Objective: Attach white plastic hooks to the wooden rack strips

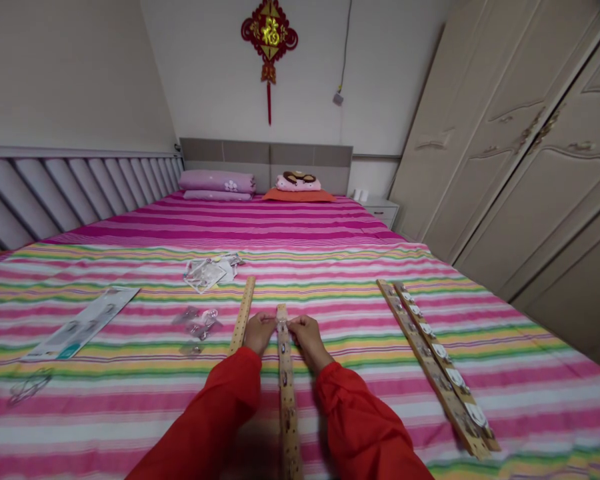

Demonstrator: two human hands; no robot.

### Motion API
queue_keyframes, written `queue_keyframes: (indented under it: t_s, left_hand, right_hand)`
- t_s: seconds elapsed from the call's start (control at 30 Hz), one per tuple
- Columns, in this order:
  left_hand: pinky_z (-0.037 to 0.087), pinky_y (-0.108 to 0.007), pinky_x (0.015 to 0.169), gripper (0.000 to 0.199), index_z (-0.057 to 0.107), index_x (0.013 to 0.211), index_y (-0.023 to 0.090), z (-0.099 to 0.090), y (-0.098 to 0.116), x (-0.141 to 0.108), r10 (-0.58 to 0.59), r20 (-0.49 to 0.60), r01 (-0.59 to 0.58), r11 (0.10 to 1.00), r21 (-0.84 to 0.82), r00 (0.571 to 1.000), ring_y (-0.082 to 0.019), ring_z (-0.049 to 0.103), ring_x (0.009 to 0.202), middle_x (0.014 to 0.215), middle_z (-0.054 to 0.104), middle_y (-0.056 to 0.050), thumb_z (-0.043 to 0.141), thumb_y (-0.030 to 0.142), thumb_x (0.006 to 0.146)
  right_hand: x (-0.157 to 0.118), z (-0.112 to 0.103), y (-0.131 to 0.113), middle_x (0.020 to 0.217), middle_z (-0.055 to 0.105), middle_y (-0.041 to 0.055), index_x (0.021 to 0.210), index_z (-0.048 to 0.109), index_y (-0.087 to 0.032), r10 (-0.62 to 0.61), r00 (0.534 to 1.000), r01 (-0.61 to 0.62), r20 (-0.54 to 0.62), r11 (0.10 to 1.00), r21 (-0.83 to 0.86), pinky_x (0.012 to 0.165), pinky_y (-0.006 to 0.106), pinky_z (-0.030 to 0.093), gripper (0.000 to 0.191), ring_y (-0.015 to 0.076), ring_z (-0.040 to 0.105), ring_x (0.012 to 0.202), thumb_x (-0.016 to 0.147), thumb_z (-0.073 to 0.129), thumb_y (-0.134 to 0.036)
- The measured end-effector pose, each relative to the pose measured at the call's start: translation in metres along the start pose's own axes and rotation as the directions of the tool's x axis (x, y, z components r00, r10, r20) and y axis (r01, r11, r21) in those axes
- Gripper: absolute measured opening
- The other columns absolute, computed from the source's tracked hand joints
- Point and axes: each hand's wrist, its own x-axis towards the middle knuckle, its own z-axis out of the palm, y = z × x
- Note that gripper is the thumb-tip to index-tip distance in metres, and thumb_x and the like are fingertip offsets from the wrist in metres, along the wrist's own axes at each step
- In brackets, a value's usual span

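a person in red sleeves [373,417] has both hands over a striped bed sheet [345,407], meeting at the far end of a narrow wooden strip [287,427] that runs straight away from the body. the left hand [260,332] is at the strip's left edge and the right hand [307,339] at its right edge, the two kept apart by its width. their fingertips come in close around a small spot near the top, but it is too small to tell whether either is clamped on anything. small metal pieces sit in a row down the strip, nearer the body than the hands. just beside the left hand lies a bare perforated strip [244,310]; left of that are small clear bags [200,325], with a heap of packets [211,272] farther back. well to the left are a long clear package [83,327] and a thin looped cord [31,385]. well to the right, two strips lie side by side: a metal-studded strip [425,357] and, outside it, a strip with white pieces [447,363].
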Motion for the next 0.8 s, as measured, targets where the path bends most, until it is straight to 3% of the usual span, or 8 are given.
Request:
queue_keyframes:
  t_s: [0.43,0.6,0.73,0.8]
  left_hand:
    - [0.05,-0.027,0.066,0.022,0.069,0.074,0.014,0.002,-0.012,0.001,0.024,-0.017,-0.024,0.999,0.039,1.0,-0.016,0.064,0.067,0.067,0.07,-0.003,0.071,0.016,0.052]
    - [0.053,-0.033,0.079,0.027,0.074,0.081,0.013,-0.001,-0.012,-0.003,0.016,0.067,-0.019,0.999,0.038,0.998,-0.022,0.069,0.08,0.079,0.075,-0.007,0.072,0.02,0.055]
    - [0.048,-0.038,0.093,0.031,0.076,0.087,0.013,-0.002,-0.013,-0.001,0.046,0.142,-0.061,0.993,0.098,0.989,-0.027,0.066,0.098,0.093,0.075,-0.009,0.07,0.025,0.059]
    - [0.047,-0.038,0.095,0.033,0.076,0.091,0.013,-0.003,-0.013,0.0,0.063,0.187,-0.089,0.987,0.135,0.98,-0.028,0.065,0.102,0.096,0.075,-0.009,0.067,0.027,0.062]
  right_hand:
    - [0.008,-0.003,0.02,0.038,0.047,-0.007,0.053,0.054,-0.019,-0.021,1.0,0.021,-0.01,0.999,-0.047,0.039,0.022,0.031,0.01,0.0094,0.04,0.038,0.054,0.062,-0.024]
    - [0.007,-0.003,0.025,0.046,0.053,-0.0068,0.074,0.067,-0.016,-0.057,0.998,0.057,-0.001,0.998,-0.028,0.043,0.023,0.037,0.02,0.0107,0.045,0.041,0.057,0.064,-0.026]
    - [0.007,-0.005,0.026,0.076,0.072,0.0022,0.092,0.074,-0.018,-0.159,0.983,0.17,0.087,0.976,-0.138,0.066,0.031,0.05,0.03,0.0193,0.063,0.071,0.067,0.062,-0.029]
    - [0.007,-0.006,0.025,0.091,0.074,0.0047,0.096,0.075,-0.02,-0.203,0.97,0.233,0.136,0.939,-0.254,0.081,0.036,0.05,0.03,0.0226,0.065,0.088,0.073,0.058,-0.027]
